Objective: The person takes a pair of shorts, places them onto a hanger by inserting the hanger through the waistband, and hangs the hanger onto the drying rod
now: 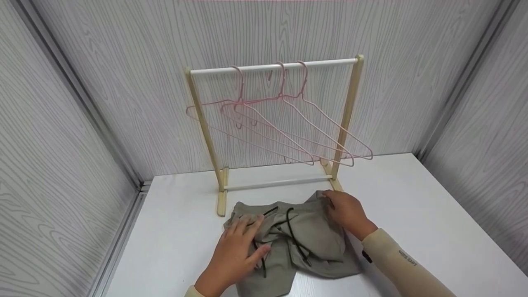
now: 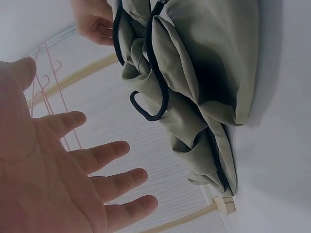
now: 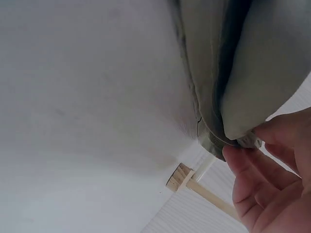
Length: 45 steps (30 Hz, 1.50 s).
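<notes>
Grey-green drawstring shorts (image 1: 317, 235) lie rumpled on the white table, waistband toward the rack and black cords loose on top. My right hand (image 1: 346, 210) pinches the waistband's right corner between thumb and fingers; the right wrist view shows this right hand (image 3: 272, 170) holding a fold of the cloth. Over the left part of the shorts is my left hand (image 1: 235, 251), fingers spread. In the left wrist view the left hand (image 2: 58, 155) has straight, separated fingers, palm in sight, and the shorts (image 2: 194, 73) beside it.
Behind the shorts stands a small garment rack (image 1: 348, 111) with wooden posts and a white top rail (image 1: 330, 63). Pink hangers (image 1: 284, 101) hang from the rail. Wood-grain panels (image 1: 136, 82) enclose the back and sides of the white table (image 1: 177, 247).
</notes>
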Each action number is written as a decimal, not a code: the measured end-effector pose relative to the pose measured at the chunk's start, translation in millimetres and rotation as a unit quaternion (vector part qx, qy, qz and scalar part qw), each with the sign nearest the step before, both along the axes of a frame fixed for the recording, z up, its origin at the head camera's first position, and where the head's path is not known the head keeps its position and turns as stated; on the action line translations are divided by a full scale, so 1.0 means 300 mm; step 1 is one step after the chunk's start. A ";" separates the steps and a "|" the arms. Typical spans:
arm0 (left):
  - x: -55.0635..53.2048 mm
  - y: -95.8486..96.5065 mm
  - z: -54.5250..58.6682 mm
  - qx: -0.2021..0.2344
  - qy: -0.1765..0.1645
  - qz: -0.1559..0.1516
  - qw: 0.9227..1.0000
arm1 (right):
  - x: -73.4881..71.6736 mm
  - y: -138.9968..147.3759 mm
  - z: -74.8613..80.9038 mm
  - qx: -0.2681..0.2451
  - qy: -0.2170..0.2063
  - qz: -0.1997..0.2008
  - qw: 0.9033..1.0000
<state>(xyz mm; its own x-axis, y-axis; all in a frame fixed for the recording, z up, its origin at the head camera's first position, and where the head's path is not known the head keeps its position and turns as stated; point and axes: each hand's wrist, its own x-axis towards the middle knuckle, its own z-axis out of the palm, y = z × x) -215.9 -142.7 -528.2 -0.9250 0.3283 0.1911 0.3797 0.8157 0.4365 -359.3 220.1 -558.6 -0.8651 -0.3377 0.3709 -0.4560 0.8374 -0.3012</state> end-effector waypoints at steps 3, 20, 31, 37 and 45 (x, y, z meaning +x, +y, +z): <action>0.003 0.000 -0.001 0.000 0.001 0.000 1.000 | 0.000 -0.007 -0.008 0.017 0.043 0.006 0.999; 0.010 -0.003 0.005 -0.002 -0.001 -0.007 1.000 | 0.063 -0.057 0.075 -0.052 0.068 0.038 0.996; -0.002 -0.015 0.033 -0.022 0.012 -0.004 1.000 | 0.155 -0.097 0.195 -0.066 0.142 0.104 0.982; -0.005 -0.029 0.042 -0.023 0.009 0.000 1.000 | 0.194 -0.120 0.251 -0.062 0.181 0.134 0.972; -0.005 -0.032 0.058 -0.024 0.016 0.011 1.000 | 0.220 -0.140 0.305 -0.070 0.220 0.164 0.959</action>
<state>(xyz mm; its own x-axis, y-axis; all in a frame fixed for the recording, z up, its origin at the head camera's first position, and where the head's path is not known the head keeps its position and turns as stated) -217.2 -152.2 -510.7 -0.9259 0.3176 0.2047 0.3744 0.8437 0.3848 -293.4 178.0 -467.0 -0.4695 -0.4846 0.7380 -0.7969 0.5925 -0.1180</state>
